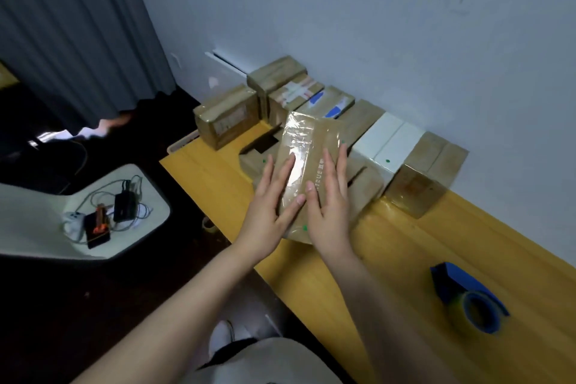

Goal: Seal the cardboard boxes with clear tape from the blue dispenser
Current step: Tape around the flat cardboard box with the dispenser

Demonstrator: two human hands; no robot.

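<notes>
A brown cardboard box (307, 146) with a shiny strip of clear tape along its top lies on other flat boxes in the middle of the yellow table (389, 246). My left hand (271, 206) presses flat on the box's left part, fingers straight over the tape. My right hand (328, 196) lies flat on the right part, fingers spread. The blue tape dispenser (467, 299) with its clear roll lies alone on the table at the lower right, away from both hands.
Several taped brown boxes (226, 117) and two white boxes (386, 143) line the wall behind. An opened flat carton (258, 150) lies under the box. A white chair (40, 218) at the left holds cables and small devices. The table's left edge runs diagonally.
</notes>
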